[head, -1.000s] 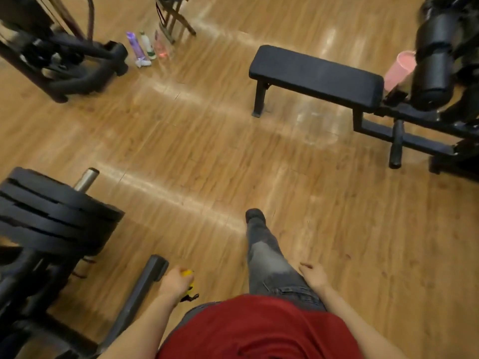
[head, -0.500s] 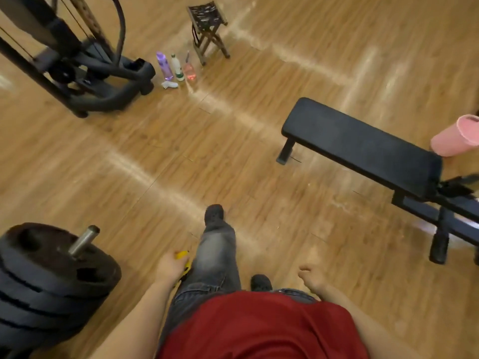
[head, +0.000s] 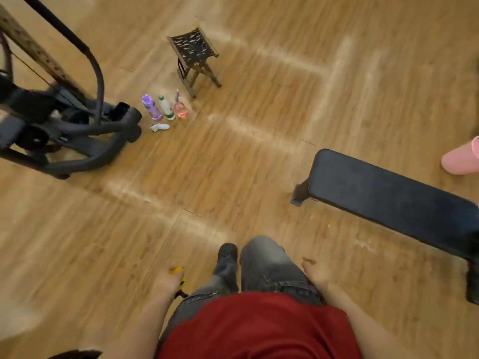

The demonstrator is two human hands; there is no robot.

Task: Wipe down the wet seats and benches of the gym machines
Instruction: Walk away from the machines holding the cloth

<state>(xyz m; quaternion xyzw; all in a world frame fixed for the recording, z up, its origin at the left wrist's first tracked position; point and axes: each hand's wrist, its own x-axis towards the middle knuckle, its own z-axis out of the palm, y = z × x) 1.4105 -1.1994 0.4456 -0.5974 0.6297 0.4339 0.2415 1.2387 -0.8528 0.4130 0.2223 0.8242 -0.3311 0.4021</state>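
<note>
A black padded flat bench [head: 388,200] stands on the wooden floor at the right, apart from me. My left hand [head: 167,279] hangs at my side near the bottom centre, closed around a small yellow and black object [head: 178,271], mostly hidden by the fingers. My right hand [head: 317,272] hangs by my right thigh with loosely curled fingers and nothing in it. Both hands are well short of the bench.
A black gym machine base [head: 77,136] fills the left. Three bottles [head: 166,107] and a small white item [head: 160,127] stand on the floor beside it. A small woven stool [head: 194,58] stands beyond them. A pink cylinder [head: 461,158] shows at the right edge.
I have walked forward and turned left: the weight plates left the view, the bench slid right and nearer, the stool and bottles came closer. Both hands stay at my sides.
</note>
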